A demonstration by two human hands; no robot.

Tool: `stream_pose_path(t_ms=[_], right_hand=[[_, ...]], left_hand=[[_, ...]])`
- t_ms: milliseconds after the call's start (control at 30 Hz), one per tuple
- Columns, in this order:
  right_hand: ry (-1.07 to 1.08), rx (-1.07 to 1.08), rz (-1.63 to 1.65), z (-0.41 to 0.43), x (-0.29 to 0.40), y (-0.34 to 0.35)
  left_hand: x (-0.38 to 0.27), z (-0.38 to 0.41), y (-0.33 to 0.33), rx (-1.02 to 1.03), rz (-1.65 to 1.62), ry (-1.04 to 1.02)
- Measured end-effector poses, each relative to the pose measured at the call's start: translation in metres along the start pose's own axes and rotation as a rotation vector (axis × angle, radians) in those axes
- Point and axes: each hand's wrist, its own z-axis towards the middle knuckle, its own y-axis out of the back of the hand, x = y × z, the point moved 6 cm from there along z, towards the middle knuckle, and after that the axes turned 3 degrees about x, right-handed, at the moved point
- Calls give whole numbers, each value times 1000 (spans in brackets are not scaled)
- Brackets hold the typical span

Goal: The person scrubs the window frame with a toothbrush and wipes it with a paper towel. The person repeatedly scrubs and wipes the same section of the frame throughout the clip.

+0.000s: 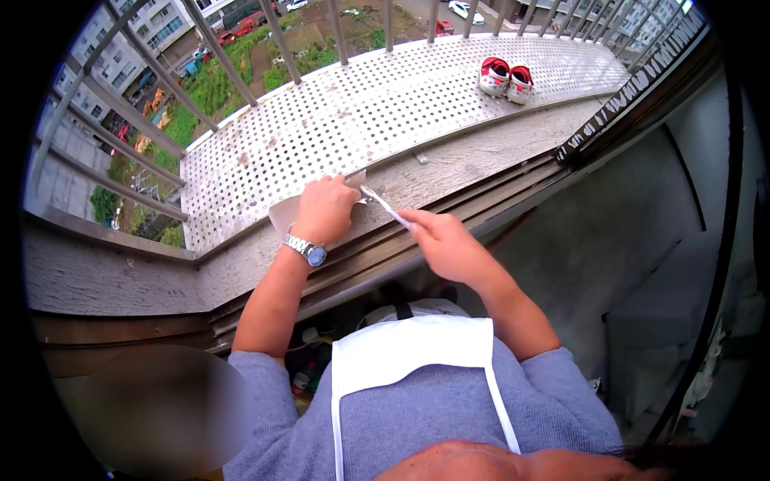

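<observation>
My left hand (328,207), with a metal watch (308,249) on the wrist, is closed on a thin beige sheet (284,215) over the rough window ledge (415,177). A corner of the sheet sticks up past the knuckles; whether it is paper or plastic I cannot tell. In my right hand (445,243) is a slim white handle, like that of a toothbrush (388,207), its far end pointing at the sheet's edge beside my left fingers. My left hand hides most of the sheet.
Beyond the ledge lies a perforated metal balcony shelf (301,132), with a pair of red and white shoes (506,80) on it. Metal railing bars (283,45) enclose the shelf. Nearer me run the window's sliding tracks (475,201). A blurred patch covers the lower left.
</observation>
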Motion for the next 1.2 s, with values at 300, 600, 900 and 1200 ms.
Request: stream_pose_path(t_ms=[300, 600, 900, 1200], right_hand=[[-127, -301, -468, -10, -17, 47], [-152, 17, -669, -4, 16, -17], [-84, 73, 199, -7, 10, -21], [-71, -36, 76, -5, -16, 15]], left_hand=[[2, -4, 2, -10, -11, -32], [9, -13, 1, 0, 10, -79], [9, -12, 0, 11, 23, -53], [18, -20, 5, 21, -22, -20]])
